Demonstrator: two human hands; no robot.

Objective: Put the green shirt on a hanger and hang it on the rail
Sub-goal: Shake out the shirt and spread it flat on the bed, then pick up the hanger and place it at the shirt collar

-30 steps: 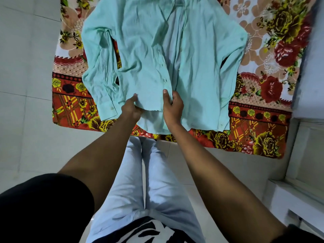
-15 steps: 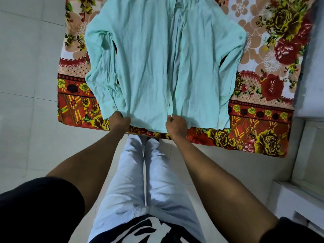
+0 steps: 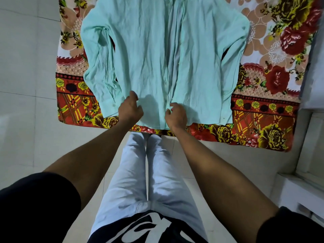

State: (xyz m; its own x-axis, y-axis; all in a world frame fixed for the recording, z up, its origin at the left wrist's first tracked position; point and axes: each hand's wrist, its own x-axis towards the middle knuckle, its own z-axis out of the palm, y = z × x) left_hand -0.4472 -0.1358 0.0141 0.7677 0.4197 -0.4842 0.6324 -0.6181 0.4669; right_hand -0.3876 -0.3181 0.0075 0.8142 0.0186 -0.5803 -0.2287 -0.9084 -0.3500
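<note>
I note my left hand point(image 3: 129, 109) at the hem of the pale green crinkled cotton shirt point(image 3: 163, 55), fingers curled; whether they pinch cloth I cannot tell. The shirt lies flat, front up, on the red and yellow floral bed sheet point(image 3: 273, 109). My right hand point(image 3: 176, 116) pinches the placket edge. No hanger or rail in view; hanging not begun.

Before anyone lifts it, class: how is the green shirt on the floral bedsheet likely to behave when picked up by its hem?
The green shirt looks thin and creased, so it will probably flop and drape. It likely weighs little. Its sleeves lie loose, so they may swing and trail over the floral bedsheet when lifted.
</note>
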